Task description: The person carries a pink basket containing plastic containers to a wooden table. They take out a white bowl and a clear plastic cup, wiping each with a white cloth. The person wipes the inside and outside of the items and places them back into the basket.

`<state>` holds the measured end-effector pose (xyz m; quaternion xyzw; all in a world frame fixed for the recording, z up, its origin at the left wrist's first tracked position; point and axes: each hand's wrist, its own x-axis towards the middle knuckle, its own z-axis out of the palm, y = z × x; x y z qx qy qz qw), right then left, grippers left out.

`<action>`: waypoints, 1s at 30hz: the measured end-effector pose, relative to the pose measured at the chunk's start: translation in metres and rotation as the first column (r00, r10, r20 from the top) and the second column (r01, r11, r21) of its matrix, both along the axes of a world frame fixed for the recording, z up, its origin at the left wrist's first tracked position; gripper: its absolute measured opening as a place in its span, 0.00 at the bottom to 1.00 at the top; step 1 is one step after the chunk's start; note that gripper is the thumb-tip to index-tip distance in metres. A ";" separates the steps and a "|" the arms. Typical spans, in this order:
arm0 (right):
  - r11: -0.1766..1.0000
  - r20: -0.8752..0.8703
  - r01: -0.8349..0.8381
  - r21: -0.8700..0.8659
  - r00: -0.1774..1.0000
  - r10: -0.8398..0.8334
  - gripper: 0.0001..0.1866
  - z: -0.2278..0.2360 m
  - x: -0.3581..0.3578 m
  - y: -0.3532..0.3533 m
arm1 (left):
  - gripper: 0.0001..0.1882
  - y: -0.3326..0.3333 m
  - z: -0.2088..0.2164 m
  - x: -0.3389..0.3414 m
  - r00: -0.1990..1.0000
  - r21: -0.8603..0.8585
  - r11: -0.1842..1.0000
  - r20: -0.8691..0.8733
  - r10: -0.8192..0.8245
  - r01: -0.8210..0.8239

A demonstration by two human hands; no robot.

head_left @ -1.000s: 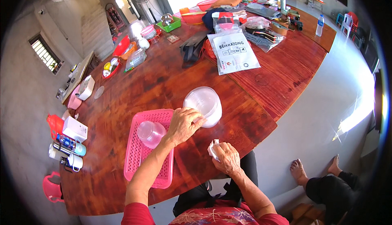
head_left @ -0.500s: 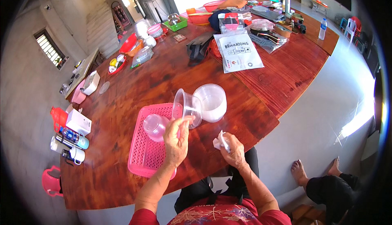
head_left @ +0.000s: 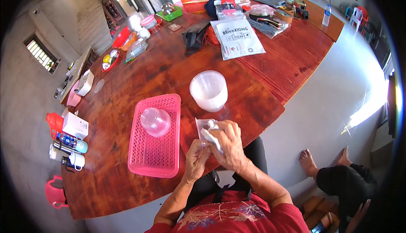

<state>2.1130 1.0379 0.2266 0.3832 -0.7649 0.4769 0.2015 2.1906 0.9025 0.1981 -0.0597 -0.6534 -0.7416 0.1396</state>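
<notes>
In front of my body, my left hand (head_left: 196,160) grips a clear plastic bowl (head_left: 201,125), which is tilted and partly covered by my hands. My right hand (head_left: 230,145) is closed on a crumpled white tissue (head_left: 212,136) and presses it against the bowl. Just beyond my hands stands a stack of clear plastic bowls (head_left: 209,91), upright on the table. To the left lies a pink slotted basket (head_left: 155,165), with upside-down clear bowls (head_left: 155,122) inside it.
Bottles and mugs (head_left: 76,159) stand along the left table edge beside a white box (head_left: 76,125). A white printed bag (head_left: 237,38) and assorted items cover the far side of the wooden table (head_left: 105,190). At the right, another person's bare feet (head_left: 308,162) rest on the floor.
My left hand has drawn the bowl from beside the stack toward my body. My right hand has brought the tissue up against it. The view has shifted slightly.
</notes>
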 end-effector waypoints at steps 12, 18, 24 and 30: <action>0.987 0.008 -0.158 0.030 0.987 0.158 0.23 -0.024 0.001 -0.003 | 0.24 0.002 -0.016 -0.009 0.964 0.227 0.966 0.202 -0.171 0.124; 0.972 0.167 -0.212 0.104 0.967 0.194 0.22 -0.016 -0.008 0.004 | 0.19 -0.012 -0.027 0.007 0.923 0.003 0.957 0.261 -0.282 0.291; 0.953 0.515 -0.301 -0.030 0.813 0.273 0.16 -0.031 -0.052 -0.017 | 0.19 -0.007 -0.019 0.020 0.912 0.035 0.972 0.337 -0.232 0.234; 0.966 0.170 -0.252 0.050 0.956 0.240 0.20 -0.015 -0.003 -0.005 | 0.24 0.009 -0.014 0.014 0.981 0.122 0.990 0.172 -0.085 0.064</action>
